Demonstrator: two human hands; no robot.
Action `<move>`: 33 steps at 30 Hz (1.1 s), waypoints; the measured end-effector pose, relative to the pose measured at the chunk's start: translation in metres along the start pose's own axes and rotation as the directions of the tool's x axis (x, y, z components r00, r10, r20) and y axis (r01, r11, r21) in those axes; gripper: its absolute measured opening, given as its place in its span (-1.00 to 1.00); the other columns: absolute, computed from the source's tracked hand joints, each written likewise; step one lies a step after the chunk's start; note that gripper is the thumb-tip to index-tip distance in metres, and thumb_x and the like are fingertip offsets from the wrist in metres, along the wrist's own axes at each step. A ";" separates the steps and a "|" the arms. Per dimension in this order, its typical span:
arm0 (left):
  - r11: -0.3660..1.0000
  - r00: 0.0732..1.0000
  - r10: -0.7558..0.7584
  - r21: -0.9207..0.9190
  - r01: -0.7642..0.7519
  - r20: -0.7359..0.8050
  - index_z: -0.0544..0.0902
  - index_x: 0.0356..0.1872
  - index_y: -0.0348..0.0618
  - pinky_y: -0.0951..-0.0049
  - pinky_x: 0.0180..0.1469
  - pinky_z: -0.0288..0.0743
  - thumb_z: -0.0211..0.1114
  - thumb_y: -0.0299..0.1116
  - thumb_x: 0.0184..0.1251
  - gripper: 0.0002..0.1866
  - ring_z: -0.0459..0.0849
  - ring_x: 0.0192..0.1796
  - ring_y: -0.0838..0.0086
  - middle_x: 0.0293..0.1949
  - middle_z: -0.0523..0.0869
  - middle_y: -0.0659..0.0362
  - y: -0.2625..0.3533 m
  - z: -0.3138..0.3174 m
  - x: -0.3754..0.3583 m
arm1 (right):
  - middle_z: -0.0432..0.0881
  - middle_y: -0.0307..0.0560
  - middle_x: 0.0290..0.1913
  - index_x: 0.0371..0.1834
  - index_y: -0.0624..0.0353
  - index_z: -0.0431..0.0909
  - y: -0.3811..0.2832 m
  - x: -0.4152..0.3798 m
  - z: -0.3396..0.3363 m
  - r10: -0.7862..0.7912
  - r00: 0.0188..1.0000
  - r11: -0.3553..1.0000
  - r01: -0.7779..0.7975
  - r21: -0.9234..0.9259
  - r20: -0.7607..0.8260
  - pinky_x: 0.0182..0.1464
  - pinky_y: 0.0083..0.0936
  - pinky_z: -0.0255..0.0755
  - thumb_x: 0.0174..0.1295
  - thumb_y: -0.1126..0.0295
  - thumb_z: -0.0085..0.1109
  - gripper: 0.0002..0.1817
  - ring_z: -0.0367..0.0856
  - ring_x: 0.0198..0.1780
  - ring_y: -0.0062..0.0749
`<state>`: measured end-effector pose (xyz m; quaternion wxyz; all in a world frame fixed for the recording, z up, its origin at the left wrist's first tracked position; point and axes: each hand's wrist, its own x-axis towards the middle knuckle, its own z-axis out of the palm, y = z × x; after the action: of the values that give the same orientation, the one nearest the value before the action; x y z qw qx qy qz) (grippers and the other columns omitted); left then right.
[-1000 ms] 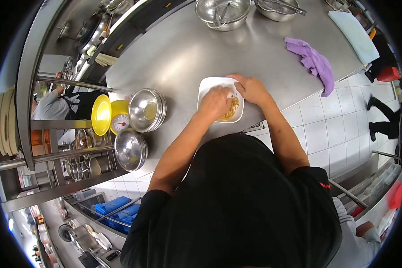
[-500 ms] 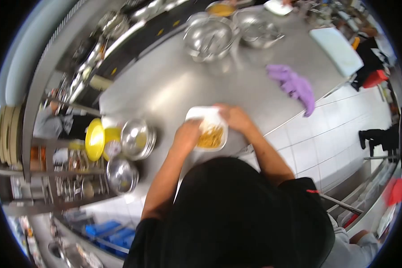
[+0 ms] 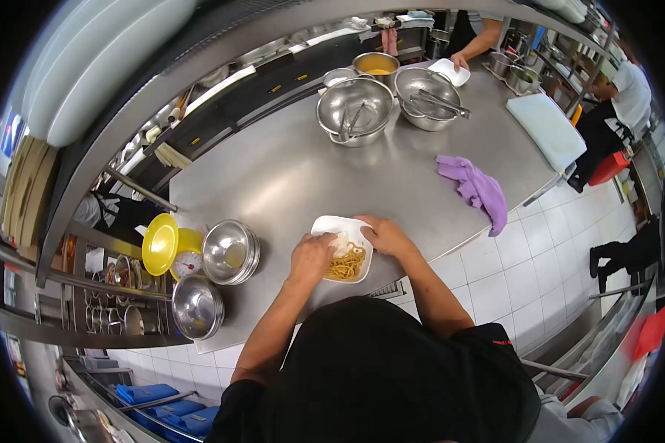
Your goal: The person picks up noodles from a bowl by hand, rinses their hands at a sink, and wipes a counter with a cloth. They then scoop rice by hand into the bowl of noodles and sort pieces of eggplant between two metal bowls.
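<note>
A white square dish (image 3: pixel 320 225) sits near the front edge of the steel table, with brown noodles (image 3: pixel 345 266) in its near part and a small pale heap (image 3: pixel 340 244) beside them. My left hand (image 3: pixel 312 258) reaches over the dish's left side, its fingertips at the pale heap; whether they pinch any of it is hidden. At the upper right corner, my right hand (image 3: pixel 381 235) grips the rim of the dish.
Metal bowls (image 3: pixel 230 251) and a yellow scale (image 3: pixel 188 260) stand at the left. Mixing bowls (image 3: pixel 356 111) with tongs are at the back. A purple cloth (image 3: pixel 476 189) and white board (image 3: pixel 545 131) lie right. Another person's hand (image 3: pixel 459 61) touches a white dish (image 3: pixel 445 72).
The view has tilted, so the table and dish appear lower. My left hand is still at the pale heap and my right hand still at the dish's rim.
</note>
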<state>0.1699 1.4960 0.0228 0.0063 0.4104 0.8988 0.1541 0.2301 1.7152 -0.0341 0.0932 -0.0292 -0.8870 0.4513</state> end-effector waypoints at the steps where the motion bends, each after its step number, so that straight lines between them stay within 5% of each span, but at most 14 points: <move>1: 1.000 1.000 0.003 0.014 -0.003 -0.031 0.65 0.04 -0.14 0.18 0.04 0.62 0.29 -0.40 0.24 -0.67 0.71 -0.02 0.16 -0.13 0.76 0.04 -0.003 0.007 -0.004 | 0.72 0.11 -0.36 0.27 0.03 0.53 -0.005 -0.003 -0.005 0.085 0.994 0.995 -0.088 0.046 0.062 -0.29 -0.21 0.57 0.39 0.31 0.00 -0.60 0.68 -0.49 -0.08; 2: 1.000 0.998 0.002 0.029 0.000 -0.066 0.64 0.06 -0.14 0.19 0.04 0.62 0.27 -0.39 0.26 -0.67 0.71 -0.01 0.17 -0.15 0.76 0.05 -0.005 0.012 -0.007 | 0.72 0.09 -0.40 0.26 0.05 0.53 -0.013 -0.003 -0.009 0.162 0.978 0.981 -0.174 0.083 0.132 -0.35 -0.25 0.56 0.39 0.31 0.00 -0.61 0.66 -0.55 -0.14; 5: 0.997 0.982 0.059 0.064 -0.048 -0.178 0.62 0.04 -0.17 0.18 -0.02 0.64 0.18 -0.38 0.32 -0.70 0.72 -0.06 0.14 -0.24 0.76 0.03 -0.013 0.028 -0.014 | 0.66 0.03 -0.50 0.27 0.08 0.51 -0.008 -0.007 -0.001 0.066 0.992 0.995 -0.073 0.067 0.109 -0.49 -0.36 0.51 0.40 0.32 -0.02 -0.60 0.58 -0.66 -0.36; 7: 1.000 0.997 -0.006 0.002 0.006 -0.081 0.68 0.02 -0.17 0.17 0.00 0.63 0.18 -0.37 0.24 -0.67 0.73 -0.07 0.12 -0.12 0.76 0.02 -0.026 0.051 -0.016 | 0.63 -0.03 -0.55 0.27 0.11 0.48 -0.001 -0.010 0.008 0.143 0.984 0.985 -0.152 0.079 0.105 -0.60 -0.40 0.45 0.42 0.32 -0.03 -0.61 0.54 -0.68 -0.42; 9: 0.999 0.996 -0.022 0.028 0.024 -0.085 0.69 -0.03 -0.16 0.15 -0.04 0.64 0.16 -0.40 0.24 -0.70 0.75 -0.10 0.11 -0.14 0.77 0.00 -0.023 0.043 -0.020 | 0.72 0.17 -0.34 0.29 0.17 0.47 -0.004 -0.009 0.010 0.237 0.956 0.964 -0.254 0.082 0.176 -0.35 -0.23 0.56 0.42 0.33 -0.06 -0.59 0.66 -0.56 -0.20; 11: 0.995 0.994 -0.097 0.015 0.098 -0.058 0.71 -0.09 -0.17 0.15 -0.05 0.64 0.16 -0.41 0.24 -0.73 0.75 -0.11 0.13 -0.18 0.78 -0.01 -0.019 0.034 -0.027 | 0.70 0.06 -0.38 0.29 0.21 0.46 -0.006 -0.012 0.022 0.198 0.966 0.956 -0.228 0.186 0.167 -0.53 -0.34 0.49 0.42 0.40 -0.05 -0.60 0.60 -0.61 -0.34; 19: 0.879 0.941 -0.319 -0.405 0.250 -0.111 0.68 -0.07 -0.12 0.03 -0.01 0.58 0.22 -0.41 0.20 -0.73 0.71 -0.07 -0.02 -0.20 0.76 -0.04 -0.010 -0.047 -0.092 | 0.65 -0.06 -0.39 0.35 0.25 0.41 -0.104 -0.020 0.009 0.061 0.971 0.978 -0.104 0.181 0.230 -0.68 -0.53 0.32 0.45 0.44 -0.09 -0.58 0.44 -0.68 -0.56; 25: 0.766 0.825 -0.550 -0.470 0.438 -0.128 0.68 0.00 -0.07 0.07 0.07 0.54 0.26 -0.34 0.29 -0.73 0.69 -0.02 0.03 -0.10 0.74 -0.02 -0.018 -0.116 -0.185 | 0.65 -0.15 -0.36 0.41 0.19 0.38 -0.203 -0.020 0.055 -0.121 0.894 0.966 0.007 0.259 0.430 -0.67 -0.63 0.29 0.46 0.45 -0.13 -0.54 0.42 -0.67 -0.65; 30: 0.713 0.677 -0.674 -0.504 0.488 -0.297 0.67 0.11 -0.04 0.10 0.15 0.53 0.27 -0.38 0.29 -0.65 0.68 0.05 0.05 -0.02 0.74 -0.02 -0.047 -0.141 -0.279 | 0.68 -0.17 -0.26 0.44 0.15 0.38 -0.257 -0.030 0.137 -0.191 0.800 0.958 0.026 0.286 0.569 -0.55 -0.67 0.38 0.47 0.47 -0.12 -0.53 0.48 -0.56 -0.67; 33: 0.611 0.564 -0.766 -0.623 0.489 -0.308 0.66 0.09 -0.09 0.17 0.12 0.56 0.28 -0.38 0.31 -0.67 0.71 0.00 0.07 -0.05 0.75 -0.02 -0.065 -0.161 -0.348 | 0.68 -0.16 -0.23 0.45 0.16 0.35 -0.308 -0.052 0.188 -0.155 0.708 0.941 -0.107 0.322 0.688 -0.55 -0.63 0.40 0.47 0.47 -0.12 -0.52 0.49 -0.56 -0.65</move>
<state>0.3309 1.1549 0.1176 -0.0958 -0.0283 0.8803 0.4638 0.2546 1.3767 0.0993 -0.2428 0.1734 -0.7642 0.5719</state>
